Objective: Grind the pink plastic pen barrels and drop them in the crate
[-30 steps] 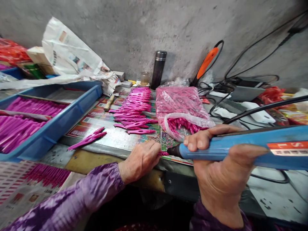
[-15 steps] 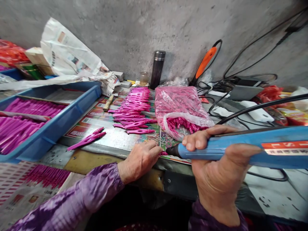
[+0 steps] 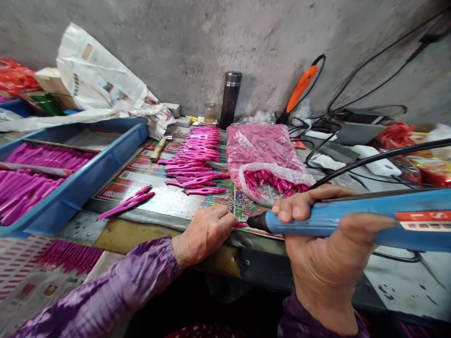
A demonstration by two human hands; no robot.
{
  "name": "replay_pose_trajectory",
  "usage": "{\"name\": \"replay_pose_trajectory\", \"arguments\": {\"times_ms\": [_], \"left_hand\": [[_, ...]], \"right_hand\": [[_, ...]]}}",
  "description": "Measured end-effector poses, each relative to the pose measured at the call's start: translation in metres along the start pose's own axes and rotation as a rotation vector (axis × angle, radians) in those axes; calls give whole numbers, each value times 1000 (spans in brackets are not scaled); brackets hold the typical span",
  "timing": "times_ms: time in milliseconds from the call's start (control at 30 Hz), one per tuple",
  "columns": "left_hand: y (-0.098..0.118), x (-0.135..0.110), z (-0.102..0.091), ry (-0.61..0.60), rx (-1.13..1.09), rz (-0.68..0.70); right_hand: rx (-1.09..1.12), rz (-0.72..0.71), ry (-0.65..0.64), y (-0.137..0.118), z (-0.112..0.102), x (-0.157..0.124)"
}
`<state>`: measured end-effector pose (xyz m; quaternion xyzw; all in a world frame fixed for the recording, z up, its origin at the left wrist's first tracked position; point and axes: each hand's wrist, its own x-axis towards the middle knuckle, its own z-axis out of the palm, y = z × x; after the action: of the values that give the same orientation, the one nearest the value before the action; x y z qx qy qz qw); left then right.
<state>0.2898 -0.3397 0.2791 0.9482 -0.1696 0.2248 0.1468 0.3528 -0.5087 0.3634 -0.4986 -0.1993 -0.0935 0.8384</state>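
My right hand (image 3: 322, 253) is wrapped round a blue electric screwdriver (image 3: 352, 220), its black nose pointing left. Close to that nose, my left hand (image 3: 207, 234) is closed with its fingertips on a small pink tool (image 3: 240, 225), mostly hidden under the fingers. A slight gap shows between the pink tip and the screwdriver's nose. Just beyond, a row of slim, pink tweezer-like tools (image 3: 199, 162) lies on the printed sheet. To the left, a couple more pink tools (image 3: 127, 202) lie apart. Tiny metal parts (image 3: 234, 201) are scattered beside my left hand.
A blue tray (image 3: 116, 152) with pink tools stands at left. Behind the screwdriver lies a clear bag (image 3: 264, 145) of pink parts. A black flask (image 3: 231, 101), an orange-handled tool (image 3: 301, 89) and a small hammer (image 3: 159, 149) are farther back. Cables (image 3: 387, 155) run across the right side.
My right hand and the screwdriver have shifted slightly right, away from the pink tool. My left hand stays in place.
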Motion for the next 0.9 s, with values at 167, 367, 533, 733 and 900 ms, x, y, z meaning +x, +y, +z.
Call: {"name": "replay_pose_trajectory", "arguments": {"times_ms": [167, 367, 533, 733, 900], "left_hand": [[-1, 1, 0, 36, 16, 34], [0, 0, -2, -2, 50, 14], [-1, -1, 0, 24, 30, 27], [-1, -1, 0, 45, 7, 37], [-1, -1, -1, 16, 23, 48]], "right_hand": [[1, 4, -1, 0, -3, -1], [6, 19, 10, 0, -4, -3], [6, 15, 28, -2, -3, -3], [12, 18, 37, -2, 0, -2], [32, 25, 19, 0, -3, -3]]}}
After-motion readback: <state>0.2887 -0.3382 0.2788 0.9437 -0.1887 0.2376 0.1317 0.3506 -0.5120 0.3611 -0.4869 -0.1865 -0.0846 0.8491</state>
